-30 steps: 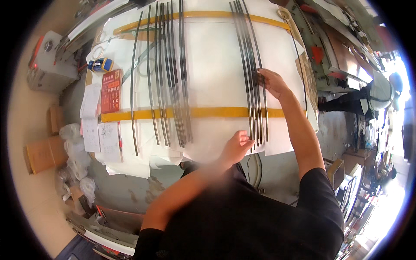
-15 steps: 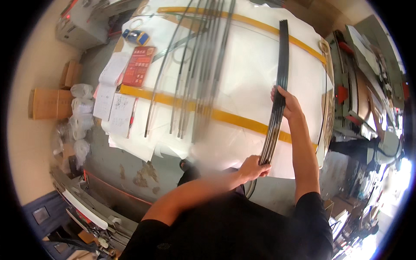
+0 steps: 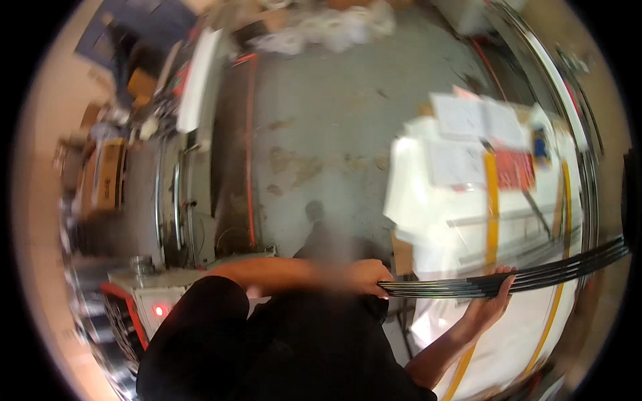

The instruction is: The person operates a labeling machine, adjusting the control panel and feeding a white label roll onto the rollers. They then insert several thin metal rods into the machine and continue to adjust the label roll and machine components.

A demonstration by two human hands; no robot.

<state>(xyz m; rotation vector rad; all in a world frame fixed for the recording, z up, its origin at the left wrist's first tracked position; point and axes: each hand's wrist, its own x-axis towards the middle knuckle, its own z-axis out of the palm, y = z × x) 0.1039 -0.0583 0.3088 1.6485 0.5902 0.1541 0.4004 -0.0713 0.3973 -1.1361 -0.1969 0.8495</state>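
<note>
A bundle of long, thin dark rods (image 3: pixel 555 273) runs across the right half of the view, above the white-covered table (image 3: pixel 438 237). My left hand (image 3: pixel 369 275) is closed around its left end, close to my body. Farther along, my right hand (image 3: pixel 488 309) grips the bundle from below, thumb and fingertips showing at its edges. The rods' far end bends toward the right rim of the view. On the table, more thin rods (image 3: pixel 468 222) lie blurred by motion.
Yellow strips (image 3: pixel 492 214) cross the table. Written papers (image 3: pixel 461 120), a red booklet (image 3: pixel 515 170) and a blue-and-yellow object (image 3: pixel 540 144) lie on it. Left of me stands a machine (image 3: pixel 150 304) with a red light. Stained grey floor (image 3: pixel 321 127) lies ahead, plastic-wrapped rolls (image 3: pixel 334 30) beyond.
My view and body have turned left, so the table now sits at the right. Both hands keep hold of the rods, which have swung away from over the table's right part.
</note>
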